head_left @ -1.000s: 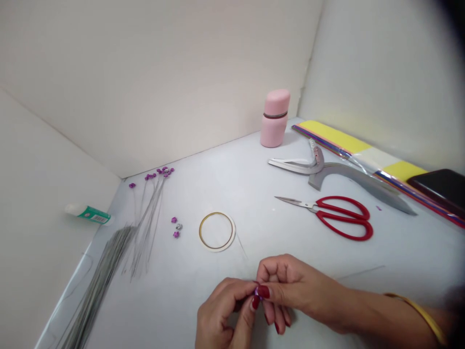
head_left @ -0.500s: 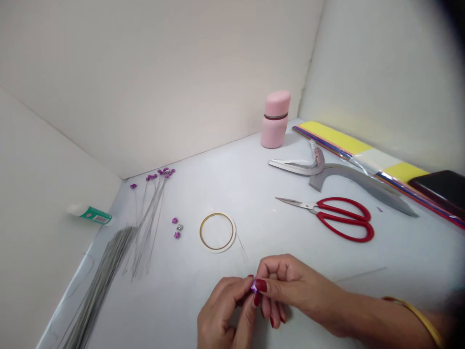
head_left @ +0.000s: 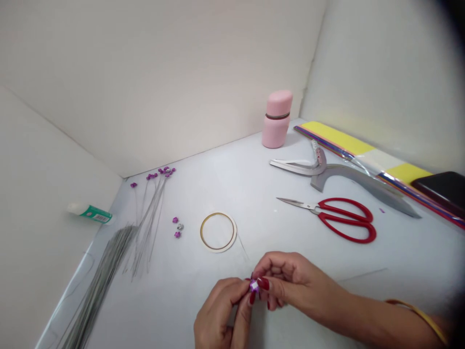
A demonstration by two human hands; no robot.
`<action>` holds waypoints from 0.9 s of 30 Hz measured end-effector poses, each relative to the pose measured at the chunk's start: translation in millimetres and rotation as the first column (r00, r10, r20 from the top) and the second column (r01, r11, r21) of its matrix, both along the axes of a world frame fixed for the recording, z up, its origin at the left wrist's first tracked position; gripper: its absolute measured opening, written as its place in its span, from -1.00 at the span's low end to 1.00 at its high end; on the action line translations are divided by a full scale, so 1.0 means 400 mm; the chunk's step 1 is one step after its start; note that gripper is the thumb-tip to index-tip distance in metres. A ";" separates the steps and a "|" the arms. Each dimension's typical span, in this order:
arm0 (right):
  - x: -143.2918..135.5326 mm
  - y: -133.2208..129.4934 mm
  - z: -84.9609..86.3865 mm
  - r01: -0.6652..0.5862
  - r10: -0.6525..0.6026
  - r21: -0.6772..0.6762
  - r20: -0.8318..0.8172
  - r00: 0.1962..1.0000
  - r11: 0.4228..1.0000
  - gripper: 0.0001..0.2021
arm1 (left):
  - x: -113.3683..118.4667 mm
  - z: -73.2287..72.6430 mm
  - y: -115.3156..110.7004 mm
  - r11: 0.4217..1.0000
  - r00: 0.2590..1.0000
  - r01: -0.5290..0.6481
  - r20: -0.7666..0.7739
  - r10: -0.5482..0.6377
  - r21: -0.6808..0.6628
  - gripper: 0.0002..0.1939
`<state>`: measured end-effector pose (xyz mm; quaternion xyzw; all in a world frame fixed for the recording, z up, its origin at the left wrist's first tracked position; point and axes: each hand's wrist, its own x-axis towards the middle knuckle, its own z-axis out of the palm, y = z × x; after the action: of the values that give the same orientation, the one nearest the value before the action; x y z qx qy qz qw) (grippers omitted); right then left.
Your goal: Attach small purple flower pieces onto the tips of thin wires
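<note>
Between the fingertips of both hands is a small shiny purple paper star [head_left: 254,286] with a whitish patch on its face. My left hand [head_left: 227,310] pinches it from the left with thumb and forefinger. From the right, the thumb and forefinger of my right hand [head_left: 290,281] press on it too. Beyond the hands lies a roll of narrow double-sided tape [head_left: 234,237], its loose end trailing toward my fingers. Two small purple stars [head_left: 175,220] and a silver one [head_left: 180,226] rest left of the roll.
Red-handled scissors [head_left: 345,218] lie at right, near a grey curved tool [head_left: 327,169]. Yellow and coloured strips [head_left: 363,150], a dark object [head_left: 441,189] and a pink flask [head_left: 276,118] stand behind. Wire stems with purple tips [head_left: 152,208], a wire bundle [head_left: 101,286] and a glue stick [head_left: 90,213] are left.
The purple star has turned between my fingertips, so its whitish patch now shows more. My right fingers have curled in slightly, and my left hand has shifted a little left.
</note>
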<state>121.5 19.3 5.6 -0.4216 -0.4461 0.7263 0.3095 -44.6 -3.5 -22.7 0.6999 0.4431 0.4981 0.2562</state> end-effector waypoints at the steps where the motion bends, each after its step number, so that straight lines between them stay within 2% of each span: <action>1: 0.003 -0.001 -0.001 0.006 -0.010 0.080 0.061 0.998 0.997 -0.76 | -0.001 0.000 0.000 1.000 1.000 -0.001 -0.017 0.001 -0.002 -0.80; 4: 0.010 -0.004 -0.007 -0.055 -0.015 0.277 0.245 0.969 0.959 -0.78 | 0.000 0.002 -0.002 1.000 0.998 0.002 -0.062 -0.002 -0.013 -0.79; 6: 0.011 -0.005 -0.013 -0.077 -0.017 0.302 0.295 0.955 0.950 -0.79 | 0.000 0.003 -0.004 0.999 0.997 0.015 -0.081 -0.017 -0.033 -0.79; 13: 0.010 -0.005 -0.022 -0.034 -0.024 0.238 0.237 0.971 0.971 -0.85 | -0.002 0.001 -0.008 0.994 0.991 0.063 -0.109 -0.072 -0.087 -0.79; 18: 0.008 -0.003 -0.016 -0.012 -0.011 0.160 0.140 0.990 0.987 -0.84 | -0.001 0.004 -0.006 0.988 0.996 0.055 -0.066 -0.065 -0.145 -0.82; 27: 0.007 -0.005 -0.017 -0.008 -0.003 0.120 0.093 0.996 0.993 -0.83 | 0.000 0.014 -0.004 0.973 0.998 0.057 0.007 -0.057 -0.223 -0.82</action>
<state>124.1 17.3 -1.1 -0.4350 -0.5035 0.6780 0.3123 -44.6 -5.1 -17.2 0.6789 0.4760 0.4378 0.3476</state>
